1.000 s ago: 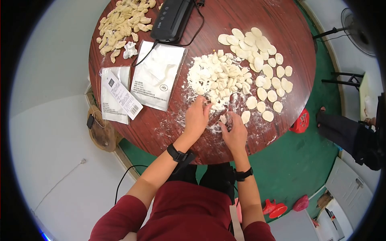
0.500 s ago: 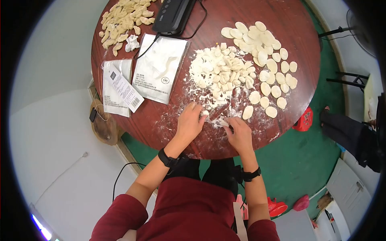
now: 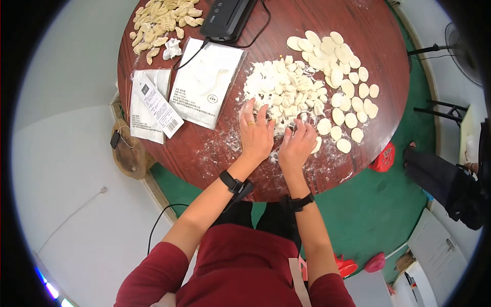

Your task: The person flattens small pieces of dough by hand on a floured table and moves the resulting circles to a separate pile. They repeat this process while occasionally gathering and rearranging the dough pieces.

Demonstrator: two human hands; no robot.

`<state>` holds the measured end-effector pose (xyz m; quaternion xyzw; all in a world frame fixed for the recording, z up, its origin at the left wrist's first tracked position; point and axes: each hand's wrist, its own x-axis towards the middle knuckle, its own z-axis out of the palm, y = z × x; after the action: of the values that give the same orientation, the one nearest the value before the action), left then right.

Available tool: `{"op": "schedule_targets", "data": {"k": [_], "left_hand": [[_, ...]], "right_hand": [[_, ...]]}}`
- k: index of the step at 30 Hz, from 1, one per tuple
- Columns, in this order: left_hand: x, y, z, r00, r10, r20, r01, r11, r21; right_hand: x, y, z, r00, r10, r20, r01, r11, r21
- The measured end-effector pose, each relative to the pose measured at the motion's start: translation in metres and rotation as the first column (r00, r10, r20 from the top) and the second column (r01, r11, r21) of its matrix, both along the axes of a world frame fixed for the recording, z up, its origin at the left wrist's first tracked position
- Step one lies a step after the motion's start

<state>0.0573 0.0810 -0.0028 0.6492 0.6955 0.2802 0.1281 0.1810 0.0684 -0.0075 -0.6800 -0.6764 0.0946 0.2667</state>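
Observation:
My left hand [image 3: 257, 135] rests at the near left edge of the floured heap, fingers spread and stretched forward over the flour [image 3: 258, 82]. My right hand [image 3: 298, 147] lies at the heap's near side, fingers apart and slightly bent, thumb pointing up toward the dough. Neither hand shows anything held; what lies under the fingertips is partly hidden. Between and beyond them are many small cut dough pieces [image 3: 291, 87] dusted with flour. Flat round dough wrappers [image 3: 338, 117] spread out to the right of my right hand.
Shaped dumplings [image 3: 158, 25] pile at the round table's [image 3: 179, 158] far left. Near them are a black vacuum sealer [image 3: 225, 20] with a cable, a crumpled tissue [image 3: 172, 49], and silver bag packs [image 3: 207, 84]. A red stool [image 3: 382, 157] and a person's dark trouser leg [image 3: 434, 171] are at right.
Both hands have moved forward from the table's near part to the heap. The left fingers have opened out from a pinch, and the right fingers no longer pinch a whitish piece.

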Motion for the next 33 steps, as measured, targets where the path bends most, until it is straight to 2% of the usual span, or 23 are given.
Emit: {"op": "schedule_targets", "data": {"k": [2,4,6,13,19,24,29,33], "left_hand": [[0.004,0.0,-0.015,0.999,-0.032,-0.028,0.033,0.998,0.061],[0.004,-0.003,-0.024,0.999,-0.039,0.002,0.039,0.999,0.025],[0.002,-0.004,-0.03,0.995,-0.076,-0.069,0.079,0.996,0.046],[0.002,-0.003,-0.036,0.992,-0.086,-0.089,0.09,0.995,0.038],[0.002,-0.001,-0.037,0.98,-0.039,-0.194,0.038,0.999,-0.008],[0.001,0.0,-0.037,0.982,-0.021,-0.189,0.015,0.999,-0.033],[0.0,0.001,-0.037,0.979,-0.006,-0.201,-0.001,0.999,-0.033],[0.003,0.003,-0.035,0.977,0.016,-0.213,-0.019,1.0,-0.013]], "right_hand": [[-0.003,-0.003,-0.013,0.998,-0.05,0.036,0.051,0.998,-0.026],[-0.003,-0.003,-0.016,0.998,-0.056,0.042,0.058,0.998,-0.039],[-0.002,-0.004,-0.018,0.998,-0.017,0.054,0.02,0.998,-0.056],[0.0,-0.003,-0.035,0.986,0.088,0.143,-0.092,0.995,0.027],[0.001,-0.002,-0.034,0.983,0.132,0.129,-0.132,0.991,-0.006],[0.002,-0.004,-0.035,0.982,0.123,0.145,-0.119,0.992,-0.037],[0.003,-0.005,-0.035,0.98,0.178,0.092,-0.176,0.984,-0.038],[0.001,0.0,-0.029,0.981,0.148,0.128,-0.147,0.989,-0.016]]}}
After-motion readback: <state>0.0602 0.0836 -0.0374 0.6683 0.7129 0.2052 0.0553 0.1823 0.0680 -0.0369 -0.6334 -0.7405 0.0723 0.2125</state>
